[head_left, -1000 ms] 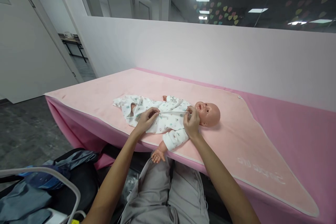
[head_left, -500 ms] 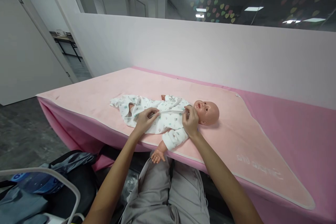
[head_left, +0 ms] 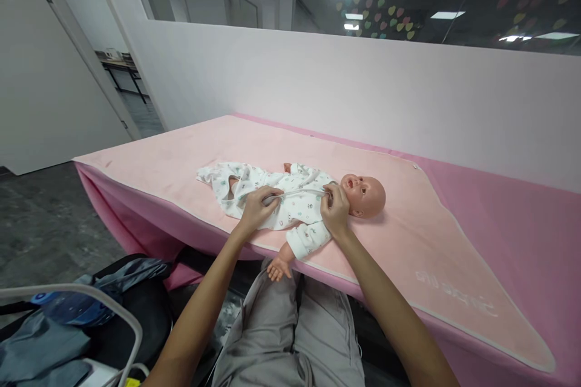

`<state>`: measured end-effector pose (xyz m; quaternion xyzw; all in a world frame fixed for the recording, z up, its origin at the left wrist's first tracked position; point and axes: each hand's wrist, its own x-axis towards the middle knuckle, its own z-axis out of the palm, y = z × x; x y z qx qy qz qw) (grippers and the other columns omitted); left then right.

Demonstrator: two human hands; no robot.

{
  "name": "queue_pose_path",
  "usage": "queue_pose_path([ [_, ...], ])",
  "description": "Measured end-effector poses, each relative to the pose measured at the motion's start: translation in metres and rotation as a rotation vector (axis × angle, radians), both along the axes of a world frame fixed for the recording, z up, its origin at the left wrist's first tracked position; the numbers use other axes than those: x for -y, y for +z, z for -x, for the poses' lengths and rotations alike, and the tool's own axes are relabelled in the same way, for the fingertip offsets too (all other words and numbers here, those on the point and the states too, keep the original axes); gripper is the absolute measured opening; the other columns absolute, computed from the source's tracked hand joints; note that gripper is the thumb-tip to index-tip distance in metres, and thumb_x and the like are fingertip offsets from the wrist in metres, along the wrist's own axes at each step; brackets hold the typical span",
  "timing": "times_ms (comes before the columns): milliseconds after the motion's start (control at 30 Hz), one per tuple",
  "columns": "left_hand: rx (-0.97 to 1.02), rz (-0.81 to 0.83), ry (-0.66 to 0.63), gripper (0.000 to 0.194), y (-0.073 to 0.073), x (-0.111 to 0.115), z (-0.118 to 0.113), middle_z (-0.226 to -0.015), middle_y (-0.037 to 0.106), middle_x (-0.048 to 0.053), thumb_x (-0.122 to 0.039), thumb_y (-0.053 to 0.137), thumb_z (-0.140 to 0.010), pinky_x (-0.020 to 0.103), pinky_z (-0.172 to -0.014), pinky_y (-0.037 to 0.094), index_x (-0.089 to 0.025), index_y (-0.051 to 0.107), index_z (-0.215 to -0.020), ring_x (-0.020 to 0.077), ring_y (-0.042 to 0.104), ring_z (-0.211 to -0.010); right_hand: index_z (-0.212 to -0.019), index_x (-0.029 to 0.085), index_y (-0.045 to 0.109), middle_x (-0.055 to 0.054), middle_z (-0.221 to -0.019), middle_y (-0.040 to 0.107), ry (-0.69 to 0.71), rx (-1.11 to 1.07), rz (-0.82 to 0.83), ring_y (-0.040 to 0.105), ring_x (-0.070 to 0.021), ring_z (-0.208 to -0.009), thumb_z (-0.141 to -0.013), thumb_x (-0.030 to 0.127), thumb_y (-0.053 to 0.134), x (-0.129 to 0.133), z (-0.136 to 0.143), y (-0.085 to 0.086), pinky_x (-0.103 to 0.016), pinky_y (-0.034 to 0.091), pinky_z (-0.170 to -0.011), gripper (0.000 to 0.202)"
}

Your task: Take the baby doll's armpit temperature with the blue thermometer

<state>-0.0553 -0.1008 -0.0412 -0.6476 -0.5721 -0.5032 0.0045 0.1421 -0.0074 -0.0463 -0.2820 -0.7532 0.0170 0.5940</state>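
Observation:
A baby doll (head_left: 363,195) lies on its back, its head to the right and its legs to the left. It wears a white patterned onesie (head_left: 302,210). My left hand (head_left: 259,208) pinches the front edge of the onesie near the doll's waist. Up by the neck, my right hand (head_left: 334,205) pinches the same edge, and the fabric runs taut between the two. One doll arm (head_left: 282,260) hangs over the near edge of the table. At the leg end the onesie gapes, showing some of the doll's leg.
Beneath the doll is a light pink mat (head_left: 436,242) on a table with a darker pink cover (head_left: 508,205). A white wall (head_left: 363,91) with a window rises behind. At lower left, a black chair holds grey cloth (head_left: 40,341) and a blue bottle (head_left: 77,308).
The view has shifted slightly, so everything sits a little further right. Both hands keep their pinch on the onesie's edge, with hardly any movement against the doll.

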Motion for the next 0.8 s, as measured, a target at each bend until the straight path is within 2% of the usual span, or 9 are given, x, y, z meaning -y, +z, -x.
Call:
queue_pose_path([
  [133, -0.035, -0.026, 0.007, 0.018, -0.002, -0.002, 0.000, -0.090, 0.068, 0.004, -0.026, 0.053, -0.082, 0.032, -0.076, 0.048, -0.023, 0.070, -0.085, 0.0183, 0.062, -0.084, -0.088, 0.018, 0.056, -0.006, -0.081, 0.061, -0.002, 0.000, 0.004, 0.057, -0.0183, -0.079, -0.078, 0.010, 0.038, -0.001, 0.000, -0.001, -0.032, 0.047, -0.073, 0.022],
  [300, -0.115, -0.022, -0.003, 0.020, -0.006, -0.003, -0.001, -0.093, 0.068, 0.004, -0.032, 0.056, -0.081, 0.031, -0.076, 0.049, -0.023, 0.070, -0.092, 0.0185, 0.062, -0.085, -0.088, 0.018, 0.056, -0.005, -0.080, 0.060, -0.003, 0.002, 0.015, 0.057, -0.0180, -0.078, -0.077, 0.010, 0.038, -0.002, 0.001, -0.002, -0.032, 0.047, -0.072, 0.022],
  [533, -0.123, -0.018, 0.047, 0.021, -0.010, -0.003, -0.002, -0.088, 0.069, 0.004, -0.032, 0.051, -0.084, 0.031, -0.072, 0.048, -0.023, 0.070, -0.089, 0.0195, 0.063, -0.082, -0.087, 0.018, 0.055, -0.005, -0.080, 0.060, -0.008, 0.025, -0.009, 0.056, -0.0179, -0.078, -0.078, 0.009, 0.038, -0.001, -0.001, -0.002, -0.031, 0.046, -0.071, 0.021],
  [667, -0.108, -0.004, 0.041, 0.016, -0.005, -0.003, -0.003, -0.084, 0.068, 0.003, -0.027, 0.052, -0.081, 0.029, -0.071, 0.047, -0.022, 0.067, -0.083, 0.0177, 0.062, -0.078, -0.086, 0.018, 0.057, -0.005, -0.080, 0.061, -0.017, 0.185, -0.015, 0.055, -0.0188, -0.079, -0.076, 0.008, 0.039, 0.008, -0.005, 0.010, -0.032, 0.044, -0.073, 0.022],
  [800, -0.171, 0.002, 0.061, 0.010, -0.002, -0.006, -0.002, -0.079, 0.065, 0.001, -0.019, 0.052, -0.076, 0.028, -0.069, 0.045, -0.021, 0.060, -0.082, 0.0163, 0.060, -0.074, -0.093, 0.017, 0.057, -0.007, -0.091, 0.062, -0.056, 0.331, 0.027, 0.054, -0.0207, -0.087, -0.077, 0.010, 0.041, 0.029, -0.023, 0.024, -0.034, 0.042, -0.079, 0.023],
])
